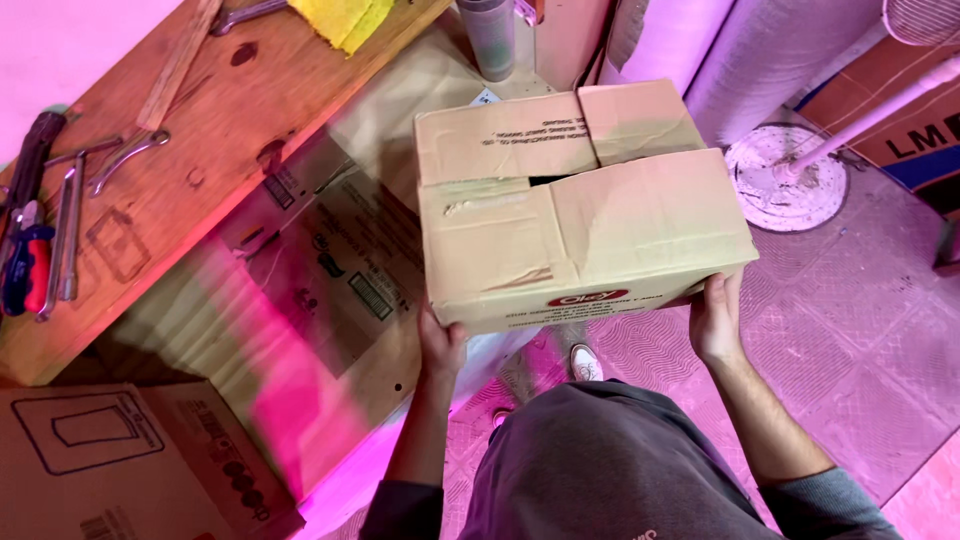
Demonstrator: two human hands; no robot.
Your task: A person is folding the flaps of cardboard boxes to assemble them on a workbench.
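At far left we see a wooden bench [200, 170] with a screwdriver [28, 270], wrenches [70, 235] and a yellow cloth [345, 18] on it. Below it lie flattened cartons [330, 290] on the floor, and a printed carton [120, 460] sits in the bottom left corner.

Our left hand [441, 345] grips the lower left corner of the box [580, 210], fingers curled under it and out of sight. The box is held up in front of us, above the pink tiled floor [870, 330]. Its top flaps are folded shut but creased, with a dark gap between them; we cannot tell what is inside. Our right hand [715, 318] clasps the lower right corner, thumb on the side, fingers hidden beneath.

Behind the box stand a grey cylinder [488, 38] and white rolls [740, 60]. At right is a round fan base [785, 178].
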